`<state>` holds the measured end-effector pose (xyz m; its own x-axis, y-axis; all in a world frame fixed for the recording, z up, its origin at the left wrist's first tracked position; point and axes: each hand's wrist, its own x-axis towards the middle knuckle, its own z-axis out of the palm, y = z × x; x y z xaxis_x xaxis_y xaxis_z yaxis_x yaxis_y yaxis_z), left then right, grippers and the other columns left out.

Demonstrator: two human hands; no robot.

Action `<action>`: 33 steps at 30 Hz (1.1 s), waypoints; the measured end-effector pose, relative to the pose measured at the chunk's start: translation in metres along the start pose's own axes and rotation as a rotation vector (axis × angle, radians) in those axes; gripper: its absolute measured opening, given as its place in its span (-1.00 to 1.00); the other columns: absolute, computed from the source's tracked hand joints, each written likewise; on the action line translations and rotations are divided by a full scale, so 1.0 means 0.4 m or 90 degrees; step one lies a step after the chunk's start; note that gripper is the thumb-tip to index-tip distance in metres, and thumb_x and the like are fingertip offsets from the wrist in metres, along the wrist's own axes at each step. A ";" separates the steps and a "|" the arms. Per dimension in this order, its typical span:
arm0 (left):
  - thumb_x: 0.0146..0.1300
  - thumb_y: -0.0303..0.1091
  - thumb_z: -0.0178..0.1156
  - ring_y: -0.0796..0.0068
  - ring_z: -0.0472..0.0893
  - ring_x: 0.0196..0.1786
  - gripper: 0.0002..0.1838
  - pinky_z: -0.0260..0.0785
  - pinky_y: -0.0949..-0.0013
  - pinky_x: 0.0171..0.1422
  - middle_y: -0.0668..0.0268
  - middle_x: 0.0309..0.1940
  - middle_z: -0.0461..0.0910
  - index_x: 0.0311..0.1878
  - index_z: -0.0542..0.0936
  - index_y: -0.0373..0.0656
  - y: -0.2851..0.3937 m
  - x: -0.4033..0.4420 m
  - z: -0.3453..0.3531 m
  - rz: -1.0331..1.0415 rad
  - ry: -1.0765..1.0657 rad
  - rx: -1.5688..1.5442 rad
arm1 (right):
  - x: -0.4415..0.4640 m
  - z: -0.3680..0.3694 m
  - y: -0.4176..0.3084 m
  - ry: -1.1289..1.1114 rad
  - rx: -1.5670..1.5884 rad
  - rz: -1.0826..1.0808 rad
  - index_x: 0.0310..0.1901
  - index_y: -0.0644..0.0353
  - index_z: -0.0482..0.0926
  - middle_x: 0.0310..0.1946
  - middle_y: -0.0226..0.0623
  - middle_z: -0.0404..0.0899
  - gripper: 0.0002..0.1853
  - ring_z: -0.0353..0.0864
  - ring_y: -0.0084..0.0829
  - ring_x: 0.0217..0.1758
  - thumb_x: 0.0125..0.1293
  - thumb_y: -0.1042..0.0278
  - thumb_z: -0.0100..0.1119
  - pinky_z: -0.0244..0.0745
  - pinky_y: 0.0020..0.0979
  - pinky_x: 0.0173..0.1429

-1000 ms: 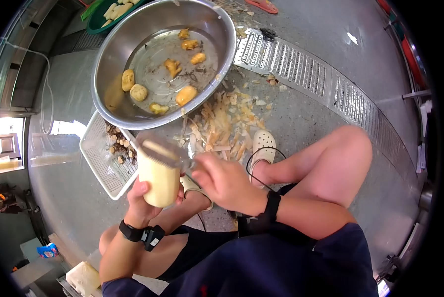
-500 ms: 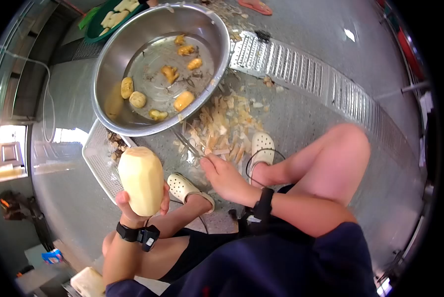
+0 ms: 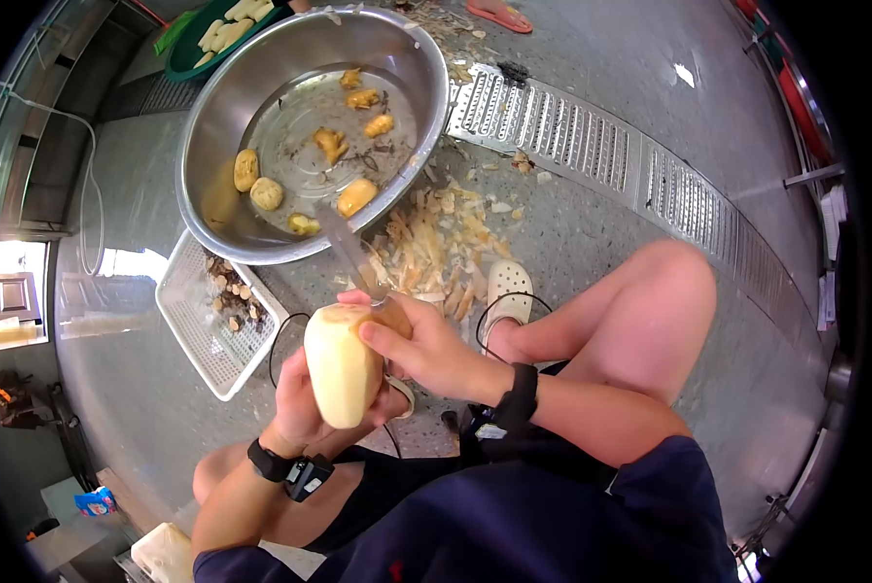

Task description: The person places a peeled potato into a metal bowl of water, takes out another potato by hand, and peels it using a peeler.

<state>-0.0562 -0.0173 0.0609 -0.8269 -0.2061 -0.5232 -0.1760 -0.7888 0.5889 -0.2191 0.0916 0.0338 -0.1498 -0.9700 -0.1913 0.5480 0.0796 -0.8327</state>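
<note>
In the head view, the peeled tuber (image 3: pixel 341 374) sits just left of and below frame centre, the left hand's (image 3: pixel 300 400) fingers curled around it. The right hand's (image 3: pixel 441 352) fingers close on a bladed tool (image 3: pixel 348 245), thumb against the tuber. Slick flesh could let it slip, or the blade skid thumbward. Its long axis runs nearly vertically, narrower end lowest.

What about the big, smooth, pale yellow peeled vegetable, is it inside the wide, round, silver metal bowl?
No, the left hand holds the pale yellow vegetable outside the silver bowl.
</note>
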 end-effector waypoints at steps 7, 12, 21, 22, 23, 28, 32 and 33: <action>0.17 -0.06 0.48 0.30 0.64 0.06 -0.03 0.60 0.19 0.05 0.12 0.17 0.52 0.54 0.20 -0.18 -0.007 -0.007 -0.018 0.096 0.025 0.085 | 0.010 0.004 -0.004 0.169 -0.385 -0.147 0.21 0.25 0.56 -0.11 -0.18 0.70 -0.60 0.71 -0.29 -0.15 0.53 0.13 0.20 0.60 -0.31 -0.09; 0.21 0.12 0.37 0.05 0.71 -0.05 -0.10 0.72 0.00 -0.08 -0.05 0.05 0.60 0.42 0.29 -0.31 -0.007 -0.019 -0.067 0.080 0.051 0.059 | -0.007 -0.035 0.008 0.145 -0.726 -0.317 -0.03 0.17 0.60 -0.24 -0.23 0.64 -0.67 0.70 -0.15 -0.31 0.43 0.07 0.27 0.57 -0.23 -0.31; 0.25 -0.07 0.37 0.12 0.72 -0.13 -0.21 0.69 0.10 -0.16 0.00 0.03 0.59 0.40 0.30 -0.32 -0.003 -0.023 -0.079 0.066 -0.014 0.019 | -0.014 -0.040 0.020 0.150 -0.741 -0.226 -0.17 0.11 0.54 -0.42 -0.17 0.60 -0.72 0.66 -0.08 -0.36 0.47 0.06 0.21 0.50 -0.13 -0.38; 0.27 -0.16 0.37 0.13 0.72 -0.15 -0.24 0.68 0.12 -0.16 0.01 0.03 0.59 0.41 0.28 -0.32 -0.009 -0.021 -0.082 0.077 -0.002 -0.004 | -0.013 -0.042 0.032 0.145 -0.711 -0.188 -0.17 0.12 0.54 -0.42 -0.14 0.61 -0.72 0.66 -0.03 -0.36 0.49 0.06 0.18 0.50 -0.08 -0.36; 0.27 -0.17 0.36 0.14 0.71 -0.13 -0.24 0.68 0.13 -0.18 0.02 0.04 0.58 0.42 0.27 -0.31 -0.013 -0.019 -0.087 0.077 0.015 -0.002 | -0.011 -0.044 0.044 0.138 -0.680 -0.150 -0.17 0.13 0.53 -0.43 -0.10 0.61 -0.72 0.65 0.01 -0.36 0.51 0.06 0.15 0.51 -0.03 -0.33; 0.26 -0.21 0.35 0.15 0.70 -0.05 -0.22 0.69 0.13 -0.23 0.03 0.11 0.53 0.46 0.23 -0.24 -0.035 -0.015 -0.120 0.052 0.079 0.011 | -0.016 -0.033 0.087 0.156 -0.607 -0.039 -0.19 0.24 0.49 -0.43 0.08 0.58 -0.71 0.60 0.20 -0.30 0.57 0.15 0.05 0.46 0.07 -0.23; 0.25 -0.22 0.35 0.14 0.69 -0.04 -0.20 0.69 0.13 -0.23 0.03 0.13 0.52 0.48 0.21 -0.21 -0.052 -0.010 -0.122 0.088 0.118 0.052 | -0.014 -0.028 0.078 0.146 -0.583 0.038 -0.18 0.26 0.51 -0.38 0.16 0.60 -0.68 0.60 0.25 -0.22 0.60 0.14 -0.03 0.46 0.10 -0.15; 0.23 -0.21 0.37 0.13 0.70 -0.03 -0.17 0.70 0.13 -0.22 0.03 0.14 0.52 0.49 0.20 -0.20 -0.050 -0.005 -0.122 0.104 0.128 0.080 | -0.007 -0.049 0.119 0.141 -0.596 0.017 -0.17 0.27 0.51 -0.37 0.18 0.61 -0.67 0.61 0.26 -0.20 0.60 0.14 -0.05 0.46 0.10 -0.13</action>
<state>-0.0248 -0.0295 0.0200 -0.7299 -0.4449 -0.5190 -0.1243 -0.6602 0.7407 -0.2089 0.1024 -0.0154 -0.3514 -0.9077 -0.2295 -0.3116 0.3445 -0.8856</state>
